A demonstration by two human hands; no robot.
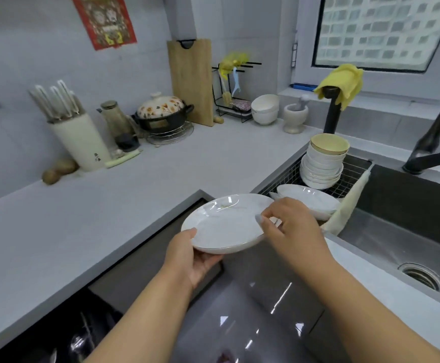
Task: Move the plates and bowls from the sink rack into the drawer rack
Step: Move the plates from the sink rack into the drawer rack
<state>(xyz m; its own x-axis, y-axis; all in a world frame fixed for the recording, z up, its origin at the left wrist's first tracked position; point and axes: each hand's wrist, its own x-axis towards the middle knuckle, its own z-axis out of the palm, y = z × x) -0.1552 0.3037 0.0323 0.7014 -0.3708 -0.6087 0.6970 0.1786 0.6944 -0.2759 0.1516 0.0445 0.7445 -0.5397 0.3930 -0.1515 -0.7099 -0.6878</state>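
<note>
A white plate with a thin gold rim (226, 224) is held level above the grey counter corner. My left hand (192, 255) grips its near-left edge from below, thumb on the rim. My right hand (289, 226) pinches its right edge, fingers curled over the rim. Behind them, the wire sink rack (350, 179) holds a few more white plates (310, 200) and a tall stack of white bowls (323, 163) topped by a yellow-lined one. The open drawer (69, 334) shows dark at the bottom left; its rack is barely visible.
The steel sink (410, 231) with its drain lies to the right, a black faucet (434, 142) above it. A cream cloth (344, 208) hangs over the rack's edge. A knife block (80, 142), clay pot (161, 111), cutting board (191, 82) and spare bowls (264, 108) line the back wall.
</note>
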